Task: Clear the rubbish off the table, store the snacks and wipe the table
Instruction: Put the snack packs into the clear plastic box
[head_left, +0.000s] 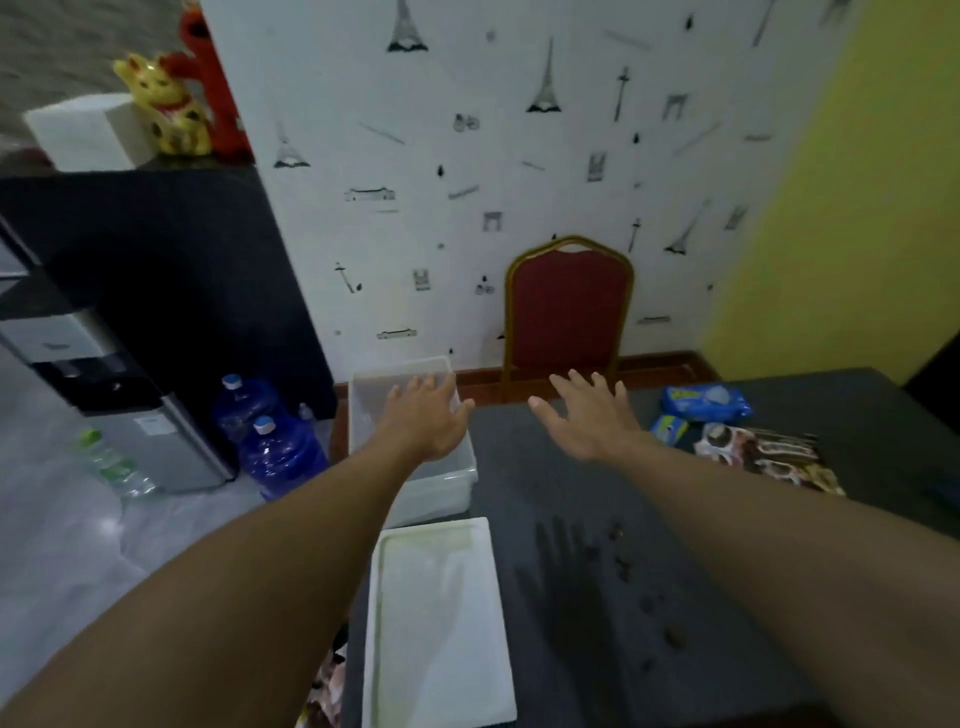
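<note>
Both my arms reach forward over a dark grey table (571, 478). My left hand (423, 415) hovers with spread fingers over a clear plastic storage box (363, 410) at the table's left edge, holding nothing. My right hand (589, 415) is spread open above the bare tabletop. The box's white lid (436, 623) lies flat on the table near me. Snacks lie at the right: a blue packet (706, 402), a small blue and yellow packet (667, 428) and a brown and white bag (769, 457). Several small brown crumbs (649, 597) are scattered on the table.
A red chair with a gold frame (569, 312) stands against the wall behind the table. On the floor at the left are two blue water jugs (270, 436), a water dispenser (119, 405) and a clear bottle (111, 462). A black cabinet (156, 270) carries a gold cat figure (166, 104).
</note>
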